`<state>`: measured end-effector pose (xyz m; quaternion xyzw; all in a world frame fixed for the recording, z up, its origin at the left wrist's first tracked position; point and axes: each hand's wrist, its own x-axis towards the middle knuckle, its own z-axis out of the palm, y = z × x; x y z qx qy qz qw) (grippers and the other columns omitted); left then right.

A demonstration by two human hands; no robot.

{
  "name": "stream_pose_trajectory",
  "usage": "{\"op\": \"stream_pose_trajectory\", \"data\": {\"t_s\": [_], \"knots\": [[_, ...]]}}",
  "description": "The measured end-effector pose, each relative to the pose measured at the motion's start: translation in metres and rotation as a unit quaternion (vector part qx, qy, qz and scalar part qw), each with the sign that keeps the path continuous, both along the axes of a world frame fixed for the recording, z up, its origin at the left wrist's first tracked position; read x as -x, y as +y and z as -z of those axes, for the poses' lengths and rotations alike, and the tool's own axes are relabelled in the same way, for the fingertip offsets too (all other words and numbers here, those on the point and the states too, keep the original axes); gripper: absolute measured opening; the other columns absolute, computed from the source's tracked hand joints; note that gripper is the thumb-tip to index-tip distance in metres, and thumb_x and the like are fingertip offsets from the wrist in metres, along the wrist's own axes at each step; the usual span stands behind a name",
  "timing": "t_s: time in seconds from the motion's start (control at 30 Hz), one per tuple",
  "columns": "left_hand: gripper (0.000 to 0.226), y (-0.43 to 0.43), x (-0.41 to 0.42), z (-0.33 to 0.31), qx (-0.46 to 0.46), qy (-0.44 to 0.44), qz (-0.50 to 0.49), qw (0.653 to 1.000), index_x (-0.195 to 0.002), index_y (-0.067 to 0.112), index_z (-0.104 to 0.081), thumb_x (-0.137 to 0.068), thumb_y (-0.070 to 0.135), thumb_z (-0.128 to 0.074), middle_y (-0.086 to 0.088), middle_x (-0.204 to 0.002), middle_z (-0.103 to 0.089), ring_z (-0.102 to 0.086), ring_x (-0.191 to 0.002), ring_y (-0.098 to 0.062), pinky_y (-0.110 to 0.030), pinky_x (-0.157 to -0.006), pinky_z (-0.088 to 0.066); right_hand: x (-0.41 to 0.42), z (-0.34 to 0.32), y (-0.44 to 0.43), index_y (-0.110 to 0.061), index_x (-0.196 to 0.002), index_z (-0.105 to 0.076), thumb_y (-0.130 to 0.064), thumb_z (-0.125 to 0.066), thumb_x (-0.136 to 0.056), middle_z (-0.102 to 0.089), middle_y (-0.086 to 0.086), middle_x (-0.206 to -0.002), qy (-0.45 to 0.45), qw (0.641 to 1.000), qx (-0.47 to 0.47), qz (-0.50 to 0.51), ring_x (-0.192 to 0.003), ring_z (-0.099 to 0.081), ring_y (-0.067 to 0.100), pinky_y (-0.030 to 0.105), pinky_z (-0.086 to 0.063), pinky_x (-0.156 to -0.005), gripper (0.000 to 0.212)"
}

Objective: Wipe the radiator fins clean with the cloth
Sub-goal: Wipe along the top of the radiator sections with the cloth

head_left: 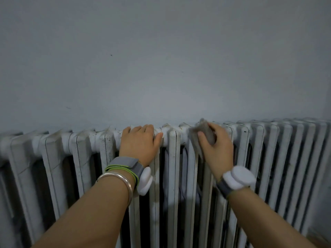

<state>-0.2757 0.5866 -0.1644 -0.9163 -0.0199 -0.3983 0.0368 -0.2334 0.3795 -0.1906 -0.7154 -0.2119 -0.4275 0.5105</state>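
My right hand [214, 145] pinches the grey cloth [203, 133] against a fin top of the radiator [173, 158], right of centre. I'd press firmly and drag down the fin's length (grime shows in the joints). My left hand [140, 144] curls over the top for bracing. Above, a bare pale wall [161, 59].

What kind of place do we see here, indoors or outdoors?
Indoors, probably a room in an older flat or building: a white column radiator stands against a plain painted wall, its paint grimy, and the right hand holds a cloth on it.
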Motion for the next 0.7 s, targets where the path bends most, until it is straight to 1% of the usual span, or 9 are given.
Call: {"op": "stream_pose_trajectory", "data": {"t_s": [0.1, 0.17, 0.2, 0.27, 0.33, 0.37, 0.43, 0.57, 0.7], "knots": [[0.071, 0.001, -0.001, 0.001, 0.002, -0.005, -0.002, 1.0, -0.109, 0.019, -0.057, -0.083, 0.055, -0.002, 0.004, -0.102, -0.067, -0.06, -0.102, -0.02, -0.04, -0.098, -0.034, -0.024, -0.042, 0.014, -0.019, -0.127, -0.058, -0.022, -0.059, -0.091, -0.058, 0.01, -0.116, -0.031, 0.996, 0.073, 0.044, -0.106, -0.052, 0.02, 0.017, -0.033, -0.087, 0.036], [0.067, 0.001, -0.001, 0.002, -0.001, 0.0, -0.003, 1.0, -0.105, 0.021, -0.056, -0.083, 0.055, -0.002, 0.005, -0.098, -0.066, -0.06, -0.1, -0.02, -0.039, -0.096, -0.035, -0.043, -0.063, 0.023, -0.017, -0.129, -0.056, -0.021, -0.057, -0.091, -0.059, 0.016, -0.118, -0.007, 0.987, 0.144, 0.072, -0.107, -0.052, 0.032, 0.025, -0.034, -0.089, 0.038], [0.066, 0.001, -0.001, 0.002, -0.003, 0.003, -0.005, 1.0, -0.104, 0.022, -0.055, -0.083, 0.055, -0.002, 0.005, -0.097, -0.065, -0.06, -0.1, -0.02, -0.039, -0.095, -0.035, -0.053, -0.07, 0.029, -0.016, -0.129, -0.056, -0.021, -0.055, -0.091, -0.059, 0.017, -0.118, 0.011, 0.977, 0.195, 0.085, -0.107, -0.052, 0.035, 0.029, -0.036, -0.091, 0.038], [0.067, 0.001, -0.002, 0.001, -0.003, 0.006, -0.006, 1.0, -0.108, 0.022, -0.055, -0.084, 0.055, -0.002, 0.005, -0.1, -0.066, -0.059, -0.104, -0.02, -0.039, -0.096, -0.034, -0.069, -0.078, 0.038, -0.012, -0.118, -0.062, -0.02, -0.052, -0.09, -0.064, 0.016, -0.112, 0.067, 0.948, 0.295, 0.101, -0.104, -0.056, 0.037, 0.036, -0.043, -0.091, 0.032], [0.065, 0.0, -0.002, 0.002, -0.002, 0.001, -0.006, 1.0, -0.113, 0.021, -0.056, -0.086, 0.054, -0.006, 0.004, -0.105, -0.066, -0.059, -0.106, -0.02, -0.04, -0.098, -0.034, -0.074, -0.081, 0.043, -0.008, -0.102, -0.069, -0.022, -0.049, -0.09, -0.069, 0.013, -0.102, 0.161, 0.921, 0.343, 0.084, -0.097, -0.061, 0.035, 0.036, -0.049, -0.084, 0.027], [0.065, 0.0, -0.002, 0.002, -0.001, -0.005, -0.004, 1.0, -0.114, 0.02, -0.057, -0.086, 0.053, -0.008, 0.003, -0.105, -0.067, -0.059, -0.105, -0.021, -0.04, -0.098, -0.035, -0.074, -0.08, 0.043, -0.009, -0.099, -0.071, -0.023, -0.049, -0.091, -0.07, 0.011, -0.099, 0.202, 0.915, 0.344, 0.061, -0.094, -0.063, 0.033, 0.034, -0.051, -0.081, 0.028], [0.067, 0.0, -0.001, 0.002, -0.003, -0.007, -0.002, 1.0, -0.114, 0.02, -0.058, -0.085, 0.053, -0.007, 0.002, -0.106, -0.068, -0.06, -0.105, -0.022, -0.04, -0.097, -0.035, -0.073, -0.079, 0.042, -0.01, -0.098, -0.072, -0.022, -0.048, -0.091, -0.07, 0.01, -0.099, 0.228, 0.914, 0.334, 0.037, -0.091, -0.063, 0.031, 0.031, -0.051, -0.077, 0.028], [0.066, 0.001, -0.003, 0.004, 0.001, -0.012, 0.001, 1.0, -0.113, 0.019, -0.059, -0.086, 0.053, -0.009, 0.002, -0.103, -0.068, -0.061, -0.102, -0.022, -0.041, -0.097, -0.036, -0.066, -0.08, 0.042, -0.009, -0.088, -0.069, -0.017, -0.046, -0.091, -0.069, 0.011, -0.095, 0.203, 0.913, 0.35, 0.06, -0.087, -0.062, 0.03, 0.028, -0.045, -0.069, 0.025], [0.068, 0.001, -0.003, 0.005, 0.001, -0.007, 0.0, 1.0, -0.114, 0.019, -0.058, -0.085, 0.054, -0.006, 0.003, -0.105, -0.067, -0.06, -0.104, -0.021, -0.041, -0.099, -0.034, -0.061, -0.077, 0.038, -0.009, -0.089, -0.07, -0.018, -0.047, -0.09, -0.07, 0.012, -0.093, 0.187, 0.916, 0.348, 0.065, -0.087, -0.063, 0.032, 0.033, -0.052, -0.074, 0.025]]}}
